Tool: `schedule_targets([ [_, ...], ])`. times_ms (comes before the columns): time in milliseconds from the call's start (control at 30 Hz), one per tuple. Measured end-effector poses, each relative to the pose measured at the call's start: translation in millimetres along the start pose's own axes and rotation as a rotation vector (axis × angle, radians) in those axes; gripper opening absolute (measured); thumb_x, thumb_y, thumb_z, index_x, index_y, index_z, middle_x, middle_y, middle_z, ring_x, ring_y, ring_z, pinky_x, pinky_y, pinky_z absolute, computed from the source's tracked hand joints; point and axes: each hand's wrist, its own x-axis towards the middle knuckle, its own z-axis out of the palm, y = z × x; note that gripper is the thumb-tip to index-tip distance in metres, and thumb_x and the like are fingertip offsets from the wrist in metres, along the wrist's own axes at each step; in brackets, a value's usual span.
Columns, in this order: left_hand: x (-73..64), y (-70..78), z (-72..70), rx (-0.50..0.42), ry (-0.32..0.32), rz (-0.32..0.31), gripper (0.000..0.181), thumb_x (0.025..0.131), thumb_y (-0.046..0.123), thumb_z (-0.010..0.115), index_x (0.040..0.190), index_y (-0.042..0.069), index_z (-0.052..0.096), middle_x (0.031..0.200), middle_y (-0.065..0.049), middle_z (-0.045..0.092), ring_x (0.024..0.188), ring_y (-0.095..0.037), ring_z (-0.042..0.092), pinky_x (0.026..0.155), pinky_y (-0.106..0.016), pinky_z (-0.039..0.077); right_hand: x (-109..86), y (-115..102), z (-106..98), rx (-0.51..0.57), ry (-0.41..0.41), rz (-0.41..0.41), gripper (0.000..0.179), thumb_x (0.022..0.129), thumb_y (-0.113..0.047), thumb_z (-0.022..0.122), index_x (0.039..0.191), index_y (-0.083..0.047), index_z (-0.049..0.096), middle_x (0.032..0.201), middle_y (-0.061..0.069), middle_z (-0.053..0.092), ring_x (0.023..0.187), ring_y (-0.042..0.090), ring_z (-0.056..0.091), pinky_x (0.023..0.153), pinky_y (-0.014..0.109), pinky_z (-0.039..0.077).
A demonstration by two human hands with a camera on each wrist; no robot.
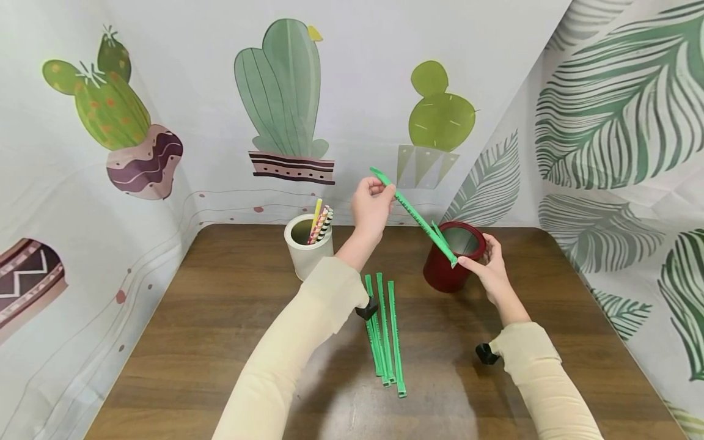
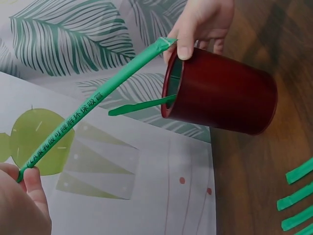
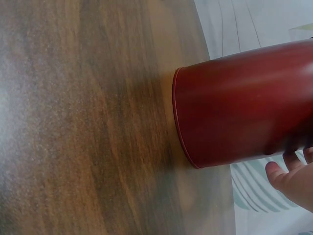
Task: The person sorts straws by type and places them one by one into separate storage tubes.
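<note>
My left hand [image 1: 371, 205] pinches the upper end of a green wrapped straw [image 1: 415, 215], which slants down to the right. Printed characters run along its wrapper in the left wrist view. The lower end comes to the mouth of a dark red cup [image 2: 225, 90], close by my right thumb. With the thumb at the rim and the fingers along the far side, my right hand [image 1: 495, 275] grips that cup. Another green straw [image 2: 142, 105] sticks out of its mouth. In the right wrist view, fingertips [image 3: 276, 174] show against the cup's side.
Several green wrapped straws [image 1: 395, 342] lie side by side on the wooden table [image 1: 220, 342], partly under my left forearm. A white cup [image 1: 316, 263] with striped and yellow straws [image 1: 324, 223] stands at the back, left of them. A patterned wall cloth [image 1: 363, 91] hangs behind the table.
</note>
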Motion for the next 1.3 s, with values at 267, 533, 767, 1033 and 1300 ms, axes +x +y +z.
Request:
schedule_targets([
  [267, 2.7, 0.5, 7.5, 0.043, 0.024, 0.026, 0.016, 0.083, 0.012, 0.058, 0.097, 0.005, 0.052, 0.088, -0.005, 0.057, 0.069, -0.013, 0.059, 0.059, -0.017, 0.049, 1.7, 2.0, -1.1, -0.009, -0.02, 0.0, 0.077, 0.077, -0.004, 0.064, 0.136, -0.009, 0.015, 0.133, 0.007, 0.026, 0.12, 0.016, 0.027, 0.104, 0.034, 0.02],
  [533, 2.1, -12.9, 12.0, 0.134, 0.023, 0.084, 0.014, 0.083, 0.013, 0.058, 0.094, 0.006, 0.054, 0.086, -0.005, 0.058, 0.066, -0.009, 0.056, 0.055, -0.017, 0.044, 2.0, 1.9, -0.4, -0.01, -0.019, 0.003, 0.077, 0.077, -0.002, 0.063, 0.136, -0.009, 0.014, 0.135, 0.009, 0.025, 0.12, 0.017, 0.027, 0.099, 0.029, 0.023],
  [767, -4.0, -25.8, 20.8, 0.205, -0.008, 0.108, 0.014, 0.086, 0.017, 0.056, 0.094, 0.006, 0.054, 0.09, -0.006, 0.06, 0.074, -0.015, 0.061, 0.057, -0.018, 0.044, 2.1, 3.0, -0.9, -0.002, -0.012, 0.0, 0.076, 0.077, -0.001, 0.063, 0.136, -0.009, 0.015, 0.132, 0.005, 0.028, 0.119, 0.016, 0.028, 0.099, 0.028, 0.023],
  [1033, -11.9, -34.9, 29.5, 0.282, -0.042, 0.147, 0.014, 0.085, 0.017, 0.056, 0.092, 0.006, 0.057, 0.091, -0.006, 0.063, 0.08, -0.017, 0.064, 0.065, -0.02, 0.047, 1.2, 2.8, -0.3, 0.011, -0.011, -0.005, 0.075, 0.077, -0.001, 0.063, 0.135, -0.011, 0.017, 0.131, 0.005, 0.029, 0.12, 0.016, 0.028, 0.102, 0.032, 0.021],
  [1300, -18.8, -46.3, 35.7, 0.348, -0.079, 0.149, 0.012, 0.084, 0.019, 0.058, 0.089, 0.008, 0.059, 0.089, -0.005, 0.065, 0.078, -0.015, 0.064, 0.068, -0.021, 0.046, -0.6, 1.2, 0.6, 0.043, -0.011, -0.012, 0.074, 0.076, -0.002, 0.064, 0.134, -0.011, 0.018, 0.129, 0.002, 0.03, 0.12, 0.014, 0.028, 0.101, 0.029, 0.021],
])
